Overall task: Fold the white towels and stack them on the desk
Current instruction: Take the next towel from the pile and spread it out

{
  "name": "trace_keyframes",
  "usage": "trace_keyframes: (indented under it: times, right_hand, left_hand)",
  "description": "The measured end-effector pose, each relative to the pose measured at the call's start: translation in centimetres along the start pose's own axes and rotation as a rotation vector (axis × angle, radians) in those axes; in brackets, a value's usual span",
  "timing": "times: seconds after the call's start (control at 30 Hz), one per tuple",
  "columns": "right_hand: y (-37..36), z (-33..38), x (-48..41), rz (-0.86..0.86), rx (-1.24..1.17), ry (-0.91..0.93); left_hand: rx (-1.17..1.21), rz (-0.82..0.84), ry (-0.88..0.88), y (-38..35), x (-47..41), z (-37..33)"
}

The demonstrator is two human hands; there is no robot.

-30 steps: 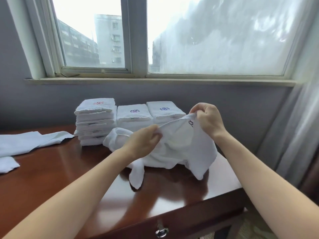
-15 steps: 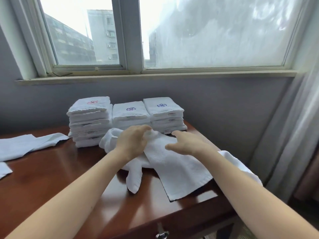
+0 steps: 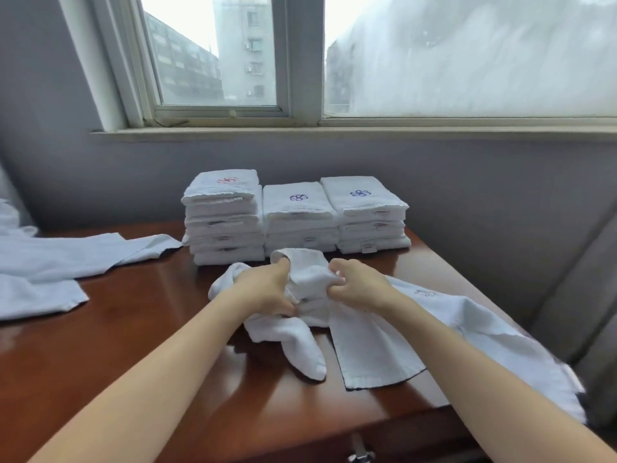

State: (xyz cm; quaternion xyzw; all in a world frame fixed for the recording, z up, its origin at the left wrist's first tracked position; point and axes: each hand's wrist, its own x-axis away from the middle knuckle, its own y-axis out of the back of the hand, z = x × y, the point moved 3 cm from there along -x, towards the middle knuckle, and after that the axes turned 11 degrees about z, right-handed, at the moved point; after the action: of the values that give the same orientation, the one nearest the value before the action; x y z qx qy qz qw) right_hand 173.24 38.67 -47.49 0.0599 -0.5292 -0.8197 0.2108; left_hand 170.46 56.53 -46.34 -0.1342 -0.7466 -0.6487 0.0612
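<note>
Clutching bunched towel (image 3: 309, 279), left hand (image 3: 263, 290), right hand (image 3: 362, 285), fingers (image 3: 335, 290) curled, corner overhanging desk (image 3: 133, 345) edge

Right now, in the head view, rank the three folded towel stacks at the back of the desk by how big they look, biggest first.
1. Red-emblem stack: clearly the tallest, with the most layers.
2. Purple-emblem stack and blue-emblem stack: they look about alike in height and width, so I won't rank one above the other.

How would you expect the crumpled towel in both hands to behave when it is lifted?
Probably floppy: the crumpled towel bunches between the left hand and right hand, and one end lies limp on the desk. Likely light: a mere pinch holds it.
</note>
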Motion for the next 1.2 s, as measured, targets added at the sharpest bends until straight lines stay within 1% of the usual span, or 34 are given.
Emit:
trace_keyframes:
  times: [0.07, 0.13, 0.17, 0.23, 0.33, 0.37, 0.4, 0.43, 0.47, 0.5, 0.53, 0.57, 0.6, 0.63, 0.67, 0.73, 0.83, 0.87, 0.9, 0.93, 0.97, 1.0, 1.03, 1.07, 1.1, 1.13, 1.2]
  right_hand:
    - [-0.6, 1.3, -0.4, -0.008, -0.052, 0.087]
    - [-1.1, 3.0, -0.9, -0.038, -0.095, 0.169]
    - [-1.2, 3.9, -1.2, -0.072, -0.107, 0.207]
    - [-0.9, 6.1, -1.7, -0.191, -0.142, 0.286]
    - [0.7, 9.5, -2.0, -0.420, -0.228, 0.431]
    - [1.2, 10.6, -1.9, -0.456, -0.227, 0.487]
    - [1.4, 11.6, -1.9, -0.461, -0.188, 0.539]
    - [1.4, 12.4, -1.8, -0.433, -0.123, 0.580]
    - [1.0, 13.1, -1.8, -0.376, -0.064, 0.600]
    - [0.4, 13.5, -1.9, -0.297, -0.027, 0.592]
    - [-0.3, 13.7, -2.0, -0.209, -0.010, 0.572]
    - [-1.2, 13.7, -2.1, -0.123, 0.001, 0.552]
    - [-2.1, 13.5, -2.2, -0.047, 0.010, 0.536]
    - [-2.8, 13.4, -2.1, 0.026, 0.012, 0.525]
    - [-3.4, 13.3, -1.9, 0.100, -0.006, 0.530]
    - [-4.0, 13.0, -1.2, 0.276, -0.064, 0.533]
    - [-3.5, 12.0, -0.2, 0.534, -0.054, 0.422]
    - [-3.0, 11.4, 0.1, 0.589, -0.108, 0.377]
    - [-2.6, 10.7, 0.3, 0.599, -0.198, 0.334]
    - [-2.2, 10.0, 0.3, 0.551, -0.287, 0.297]
    - [-1.8, 9.1, 0.2, 0.428, -0.327, 0.264]
    - [-1.2, 7.9, 0.0, 0.251, -0.279, 0.224]
    - [-0.7, 6.6, -0.1, 0.079, -0.157, 0.160]
    - [-0.3, 5.5, 0.1, -0.046, -0.030, 0.081]
    - [-0.2, 4.3, 0.1, -0.089, 0.052, 0.002]
    - [-0.3, 3.0, 0.1, -0.075, 0.073, -0.059]
    - [-0.4, 1.1, -0.2, -0.037, 0.039, -0.137]
  left_hand:
    - [0.003, -0.006, -0.011, -0.2, 1.1, 1.5]
    - [-0.041, -0.102, -0.035, 0.1, 2.4, 3.1]
    - [-0.064, -0.191, -0.047, 0.6, 3.1, 4.0]
    - [-0.146, -0.449, -0.068, 2.1, 4.8, 5.9]
    - [-0.380, -0.850, -0.078, 4.8, 8.1, 9.1]
    - [-0.449, -0.921, -0.078, 5.4, 9.3, 10.0]
    - [-0.501, -0.937, -0.077, 5.8, 10.3, 11.0]
    - [-0.507, -0.880, -0.076, 5.9, 10.8, 11.8]
    - [-0.460, -0.766, -0.067, 5.8, 11.3, 12.6]
    - [-0.363, -0.625, -0.045, 5.5, 11.7, 13.1]
    - [-0.213, -0.512, -0.030, 5.1, 12.0, 13.5]
    - [-0.051, -0.480, -0.024, 4.9, 12.3, 13.5]
    - [0.086, -0.501, -0.032, 4.7, 12.3, 13.3]
    - [0.163, -0.550, -0.027, 4.7, 12.1, 13.0]
    - [0.185, -0.597, -0.018, 4.7, 11.8, 12.4]
    - [0.167, -0.591, 0.005, 4.3, 10.5, 11.0]
    - [0.155, -0.449, -0.074, 2.7, 8.1, 8.5]
    - [0.141, -0.387, -0.108, 2.1, 7.3, 7.8]
    - [0.126, -0.316, -0.119, 1.7, 6.6, 7.2]
    - [0.104, -0.244, -0.109, 1.3, 5.9, 6.7]
    - [0.073, -0.167, -0.085, 1.1, 5.3, 6.1]
    - [0.037, -0.094, -0.053, 0.9, 4.7, 5.7]
    - [0.007, -0.041, -0.025, 0.8, 4.2, 5.2]
    - [-0.005, -0.014, -0.011, 0.8, 3.6, 4.7]
    - [0.008, -0.007, -0.009, 0.9, 3.2, 4.1]
    - [0.042, -0.005, -0.014, 1.0, 2.8, 3.5]
    - [0.117, 0.002, -0.046, 1.0, 2.1, 2.1]
